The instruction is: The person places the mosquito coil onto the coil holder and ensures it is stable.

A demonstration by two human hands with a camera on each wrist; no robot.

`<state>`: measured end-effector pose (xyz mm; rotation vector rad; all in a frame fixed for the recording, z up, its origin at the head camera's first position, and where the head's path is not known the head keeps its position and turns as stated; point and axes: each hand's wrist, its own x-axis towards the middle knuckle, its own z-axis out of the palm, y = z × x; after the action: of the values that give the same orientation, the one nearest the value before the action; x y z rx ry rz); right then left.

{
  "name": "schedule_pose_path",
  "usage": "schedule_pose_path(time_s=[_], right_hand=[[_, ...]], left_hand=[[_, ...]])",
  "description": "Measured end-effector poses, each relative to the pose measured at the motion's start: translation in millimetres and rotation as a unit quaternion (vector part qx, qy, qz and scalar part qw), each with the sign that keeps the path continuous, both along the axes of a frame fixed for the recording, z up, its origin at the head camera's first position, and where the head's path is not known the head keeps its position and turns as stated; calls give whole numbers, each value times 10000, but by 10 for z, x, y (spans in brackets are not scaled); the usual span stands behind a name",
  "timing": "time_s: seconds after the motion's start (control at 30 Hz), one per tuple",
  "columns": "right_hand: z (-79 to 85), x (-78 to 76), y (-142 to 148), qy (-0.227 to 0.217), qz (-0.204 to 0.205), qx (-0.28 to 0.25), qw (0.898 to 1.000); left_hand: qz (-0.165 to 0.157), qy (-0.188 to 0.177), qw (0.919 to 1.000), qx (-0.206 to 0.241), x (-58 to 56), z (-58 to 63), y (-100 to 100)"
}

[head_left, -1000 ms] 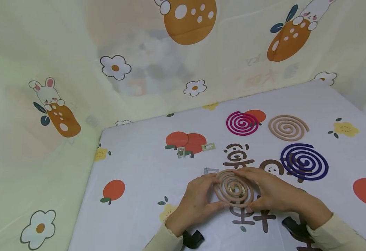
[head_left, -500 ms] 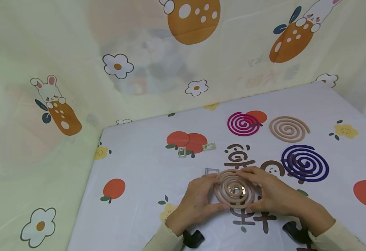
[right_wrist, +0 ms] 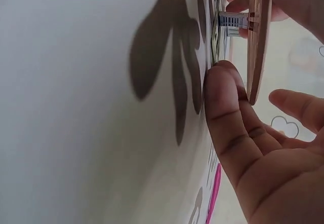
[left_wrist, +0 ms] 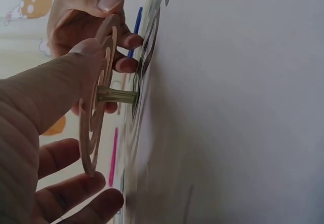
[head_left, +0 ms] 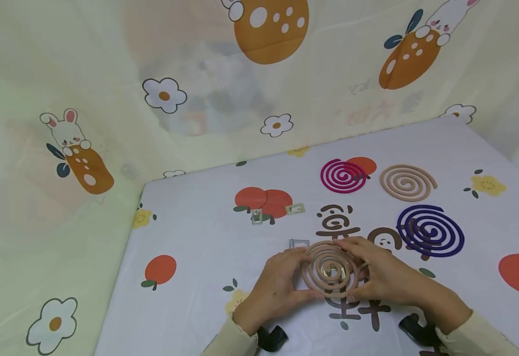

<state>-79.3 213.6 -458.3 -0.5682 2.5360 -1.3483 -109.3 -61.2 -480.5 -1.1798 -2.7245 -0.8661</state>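
A brown mosquito coil [head_left: 311, 284] is held level just above the table between both hands. My left hand [head_left: 277, 282] grips its left edge, with the thumb [left_wrist: 61, 82] against the coil and the fingers spread lower down. Opposite it, my right hand [head_left: 386, 274] holds the right edge, its fingers [right_wrist: 228, 97] low by the tabletop. A small metal coil stand [head_left: 330, 272] shows through the spiral. In the left wrist view the stand's upright stem [left_wrist: 119, 96] reaches from the table to the coil's middle.
Farther back lie a pink coil [head_left: 326, 176], another brown coil [head_left: 386, 183] and a dark blue coil [head_left: 402, 227]. Small metal stands [head_left: 257, 216] lie flat to the left, with a metal frame piece [head_left: 299, 243] near the left fingers. A printed cloth wall [head_left: 219, 99] rises behind the table.
The held coil has shifted very slightly toward the person, over the stand. Both hands keep nearly the same place and grip, and the other coils lie as before.
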Motion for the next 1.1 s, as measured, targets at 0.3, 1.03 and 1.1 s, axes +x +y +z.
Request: schedule_pose_path(time_s=[0.3,1.03,1.1], right_hand=[[29,-25,-72,81,189,388,9990],[25,-79,-366,441,377,504,9970],[29,-86,-398,532,427,523,9963]], left_hand=[[-39,102,9992,-376,5,17,-48],[-47,-830,9965,9,-29,74,-371],[-10,-967,9953,65,-30,77,-402]])
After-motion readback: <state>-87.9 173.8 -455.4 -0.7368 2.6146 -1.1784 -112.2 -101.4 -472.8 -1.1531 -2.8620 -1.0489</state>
